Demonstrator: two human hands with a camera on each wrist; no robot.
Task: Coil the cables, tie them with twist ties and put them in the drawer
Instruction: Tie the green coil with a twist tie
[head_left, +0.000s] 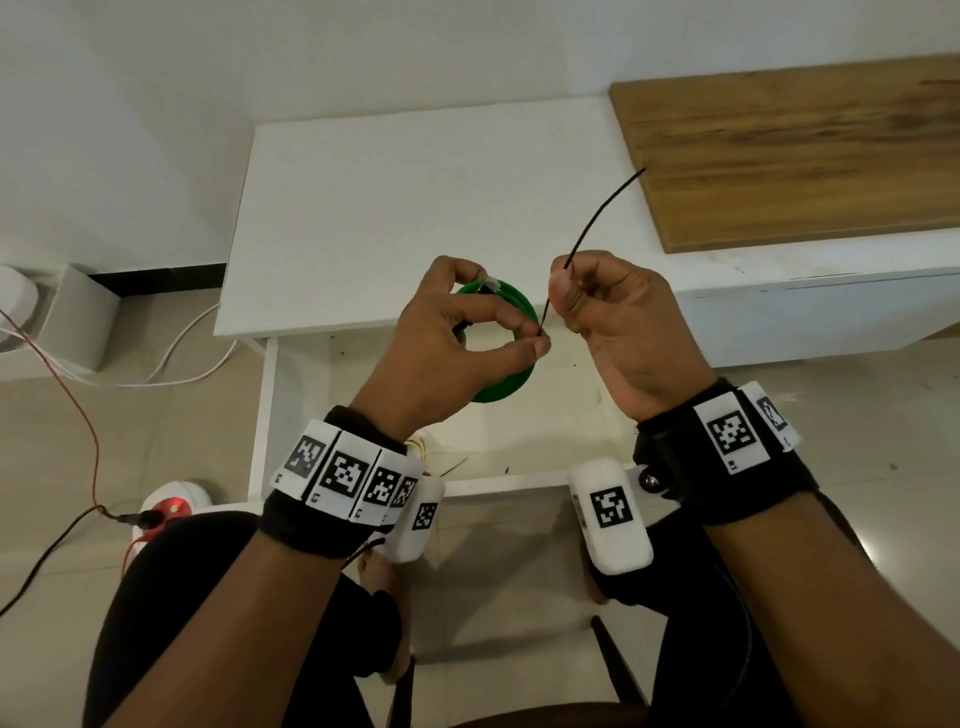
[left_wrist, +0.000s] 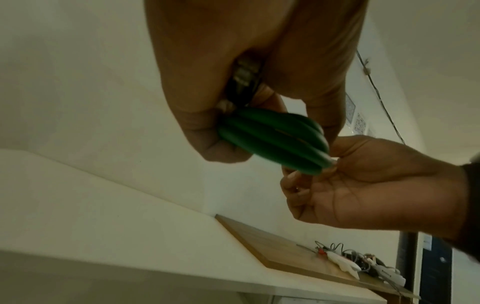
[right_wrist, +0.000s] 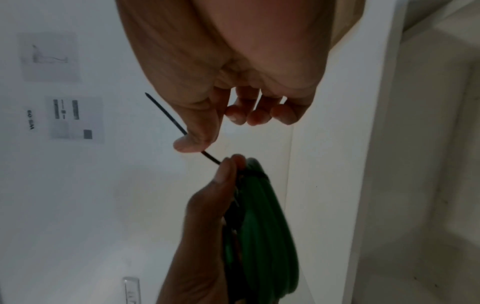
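A green cable, coiled into a ring (head_left: 511, 374), is held in front of me above the open white drawer (head_left: 519, 441). My left hand (head_left: 457, 338) grips the coil (left_wrist: 272, 135), and its thumb and forefinger also pinch the lower end of a thin black twist tie (head_left: 597, 218). My right hand (head_left: 618, 322) pinches the same tie (right_wrist: 166, 114) a little higher, between thumb and forefinger, with its other fingers curled. The tie's free end points up and to the right. A white plug end (head_left: 491, 284) of the cable shows by my left fingers.
A white cabinet top (head_left: 415, 208) lies ahead, with a wooden board (head_left: 789, 150) on its right. White and red wires (head_left: 78, 374) trail over the floor at the left, by a red-lit device (head_left: 174, 506). More cables (left_wrist: 363, 261) lie on the board's far end.
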